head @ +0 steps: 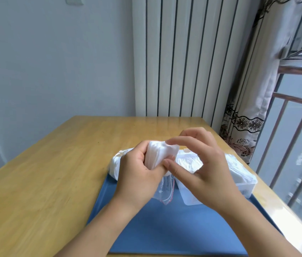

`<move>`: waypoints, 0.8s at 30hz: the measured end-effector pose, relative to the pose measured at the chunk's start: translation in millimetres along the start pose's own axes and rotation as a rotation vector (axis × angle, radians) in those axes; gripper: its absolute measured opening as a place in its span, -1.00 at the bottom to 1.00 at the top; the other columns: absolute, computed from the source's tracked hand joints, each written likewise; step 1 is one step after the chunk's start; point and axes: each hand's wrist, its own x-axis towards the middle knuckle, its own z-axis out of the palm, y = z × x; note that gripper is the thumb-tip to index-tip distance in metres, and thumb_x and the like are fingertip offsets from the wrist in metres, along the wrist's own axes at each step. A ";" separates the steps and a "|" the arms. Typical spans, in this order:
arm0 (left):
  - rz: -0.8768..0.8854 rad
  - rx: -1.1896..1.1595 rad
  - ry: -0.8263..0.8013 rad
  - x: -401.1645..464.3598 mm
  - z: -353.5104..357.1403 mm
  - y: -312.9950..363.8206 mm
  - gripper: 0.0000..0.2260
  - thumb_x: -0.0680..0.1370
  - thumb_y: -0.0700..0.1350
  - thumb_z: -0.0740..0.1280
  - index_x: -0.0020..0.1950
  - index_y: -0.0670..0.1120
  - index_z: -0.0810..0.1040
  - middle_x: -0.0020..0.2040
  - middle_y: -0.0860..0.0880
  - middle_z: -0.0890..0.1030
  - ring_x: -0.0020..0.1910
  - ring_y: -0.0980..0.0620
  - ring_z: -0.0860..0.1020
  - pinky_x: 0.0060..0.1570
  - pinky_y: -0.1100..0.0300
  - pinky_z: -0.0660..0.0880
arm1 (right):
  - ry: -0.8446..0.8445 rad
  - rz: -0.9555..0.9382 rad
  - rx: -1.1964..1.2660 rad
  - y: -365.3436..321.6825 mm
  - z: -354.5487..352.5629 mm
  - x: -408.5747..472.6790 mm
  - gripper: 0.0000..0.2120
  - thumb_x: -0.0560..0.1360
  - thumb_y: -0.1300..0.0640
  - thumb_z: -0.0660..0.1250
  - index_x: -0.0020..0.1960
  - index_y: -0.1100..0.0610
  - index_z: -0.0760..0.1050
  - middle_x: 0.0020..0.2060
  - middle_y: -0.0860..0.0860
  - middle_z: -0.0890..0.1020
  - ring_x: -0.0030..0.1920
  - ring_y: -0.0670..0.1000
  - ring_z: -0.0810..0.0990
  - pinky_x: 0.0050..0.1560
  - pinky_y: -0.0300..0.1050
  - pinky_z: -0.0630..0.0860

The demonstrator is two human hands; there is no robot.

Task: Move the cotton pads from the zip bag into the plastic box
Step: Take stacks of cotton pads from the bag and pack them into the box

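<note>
While left hand [139, 171] grips cotton pads [160, 153], right hand [202, 164] loose; wooden table [53, 173], radiator [180, 56].

Scene lit by soft daylight from large window [298, 127] at right. Pale glare thrown across glossy light-wood tabletop [40, 173], strongest along right edge. Shadows kept faint and diffuse. Wide-angle bending seen in grey window railing bars [276, 145] and frame edges. Slight softness noted overall; white translucent plastics washed out.
</note>
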 end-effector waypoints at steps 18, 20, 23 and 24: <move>-0.264 -0.398 -0.228 4.1 -5.7 -0.7 -0.63 0.55 -0.01 0.14 0.11 -0.11 0.69 0.08 -0.21 0.70 0.10 -0.20 0.65 0.00 -0.01 0.63 | -0.125 0.062 0.077 11.8 -5.9 1.6 -0.85 0.43 0.08 0.50 -0.05 -0.04 0.56 -0.04 -0.12 0.46 0.11 0.03 0.47 0.05 -0.25 0.38; -0.293 -0.418 -0.237 4.7 -5.9 -2.1 -0.65 0.55 0.01 0.18 0.08 -0.14 0.68 0.02 -0.19 0.71 0.01 -0.13 0.65 -0.04 -0.01 0.63 | -0.118 0.047 0.058 11.2 -6.2 1.5 -0.85 0.42 0.09 0.51 -0.06 -0.04 0.57 -0.06 -0.10 0.45 0.09 0.03 0.46 0.03 -0.29 0.35; -0.305 -0.434 -0.259 4.8 -6.5 -2.2 -0.65 0.54 0.04 0.24 0.06 -0.18 0.68 -0.03 -0.17 0.69 -0.03 -0.07 0.65 -0.03 0.00 0.62 | -0.127 0.037 0.045 10.6 -7.0 3.1 -0.85 0.42 0.07 0.50 -0.06 -0.05 0.57 -0.07 -0.10 0.48 0.07 0.01 0.46 0.00 -0.32 0.33; -0.305 -0.440 -0.264 4.6 -6.7 -1.9 -0.65 0.54 0.03 0.26 0.07 -0.18 0.67 -0.03 -0.17 0.69 -0.03 -0.07 0.65 -0.03 0.01 0.62 | -0.132 0.032 0.040 10.4 -7.3 3.5 -0.85 0.42 0.07 0.50 -0.05 -0.05 0.57 -0.07 -0.11 0.50 0.06 0.00 0.47 0.00 -0.33 0.32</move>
